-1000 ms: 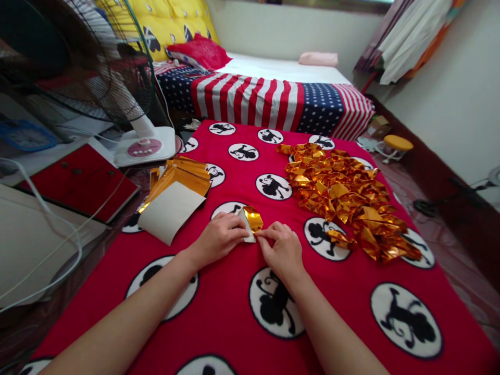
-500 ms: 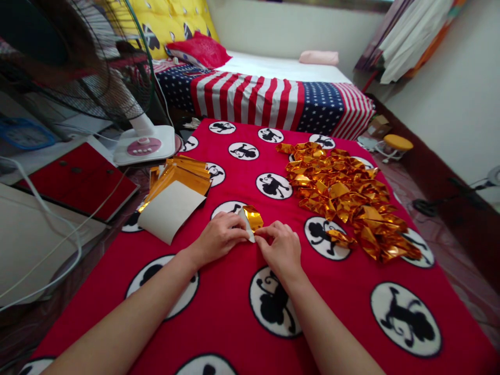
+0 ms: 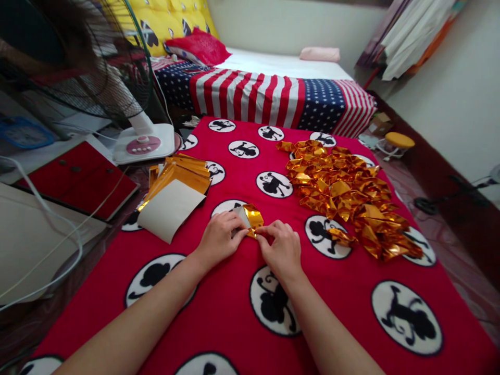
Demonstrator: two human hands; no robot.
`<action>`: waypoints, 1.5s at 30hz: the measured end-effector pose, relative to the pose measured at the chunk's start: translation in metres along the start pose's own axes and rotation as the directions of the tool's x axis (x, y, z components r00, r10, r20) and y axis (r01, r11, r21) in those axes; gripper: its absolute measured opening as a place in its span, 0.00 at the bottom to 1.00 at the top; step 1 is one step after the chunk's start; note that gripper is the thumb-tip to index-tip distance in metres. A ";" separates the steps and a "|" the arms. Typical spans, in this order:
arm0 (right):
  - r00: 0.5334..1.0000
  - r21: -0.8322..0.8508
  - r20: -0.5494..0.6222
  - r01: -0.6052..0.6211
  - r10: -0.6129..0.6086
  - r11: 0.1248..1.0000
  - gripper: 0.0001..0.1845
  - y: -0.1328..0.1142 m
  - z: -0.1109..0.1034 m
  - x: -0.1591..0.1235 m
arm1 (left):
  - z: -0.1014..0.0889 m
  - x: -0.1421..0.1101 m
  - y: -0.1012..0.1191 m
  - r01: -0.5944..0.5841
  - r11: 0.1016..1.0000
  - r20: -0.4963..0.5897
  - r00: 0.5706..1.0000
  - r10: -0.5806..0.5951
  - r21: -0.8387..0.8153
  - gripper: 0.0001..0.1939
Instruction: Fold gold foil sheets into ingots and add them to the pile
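Note:
Between my hands is a small sheet of gold foil paper (image 3: 253, 216), partly folded, with its pale back showing on the left. My left hand (image 3: 222, 235) pinches its left side and near edge between thumb and fingers. On the near right corner, the thumb and fingertips of my right hand (image 3: 280, 246) are closed. To the left lies a stack of flat gold foil sheets (image 3: 189, 174), with one sheet pale side up (image 3: 172, 208) on its near part. On the right is a heap of folded gold foil pieces (image 3: 339, 187), and a single folded piece (image 3: 341, 237) lies at its near left.
A red cloth with round monkey prints (image 3: 332, 323) covers the table. At the left stand a fan (image 3: 144, 143) and a red panel (image 3: 78, 177), with a white cable (image 3: 47, 208) nearby. Beyond is a bed (image 3: 253, 99); a yellow stool (image 3: 399, 139) stands right.
The near edge of the sheet in my hands now shows gold where its pale back was turned up. Both hands keep nearly the same place.

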State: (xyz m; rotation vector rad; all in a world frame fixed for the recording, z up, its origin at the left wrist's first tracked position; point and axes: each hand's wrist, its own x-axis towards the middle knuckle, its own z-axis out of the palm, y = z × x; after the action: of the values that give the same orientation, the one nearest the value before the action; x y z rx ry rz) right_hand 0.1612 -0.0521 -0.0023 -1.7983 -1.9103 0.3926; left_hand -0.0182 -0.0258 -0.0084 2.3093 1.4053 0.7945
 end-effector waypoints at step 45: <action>1.000 -0.013 0.022 0.004 -0.004 1.000 0.05 0.000 -0.001 -0.001 | 0.009 0.002 0.005 0.115 0.992 -0.030 0.993 -0.113 0.050 0.06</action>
State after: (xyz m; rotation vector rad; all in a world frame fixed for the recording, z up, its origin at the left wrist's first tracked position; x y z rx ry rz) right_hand 0.1616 -0.0531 -0.0016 -1.8052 -1.9348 0.4010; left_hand -0.0079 -0.0262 -0.0122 2.2406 1.5718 0.7671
